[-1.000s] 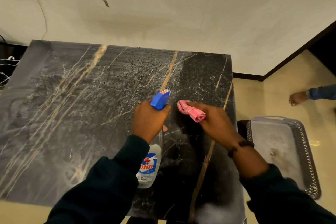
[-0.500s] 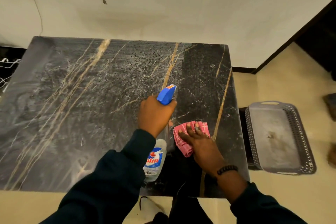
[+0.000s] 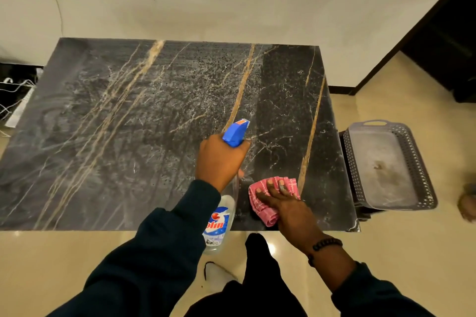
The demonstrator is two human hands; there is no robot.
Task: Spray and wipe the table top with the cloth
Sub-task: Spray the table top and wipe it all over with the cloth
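A black marble table top (image 3: 128, 136) with gold veins fills the middle of the view, its left and centre hazy with streaks. My left hand (image 3: 219, 159) grips the neck of a clear spray bottle (image 3: 219, 224) with a blue nozzle, held above the table's near right part with the nozzle pointing away from me. My right hand (image 3: 286, 206) presses flat, fingers straight, on a folded pink cloth (image 3: 260, 203) that lies on the table near its front right corner.
A grey perforated plastic tray (image 3: 422, 188) sits to the right of the table, lower down. A cream wall runs behind the table. White cables (image 3: 15, 92) lie at the far left. Another person's foot shows at the right edge. Tiled floor lies below.
My right hand brought the bunched cloth down from the air onto the table and spread it flat near the front right corner. My left hand kept the bottle held in place.
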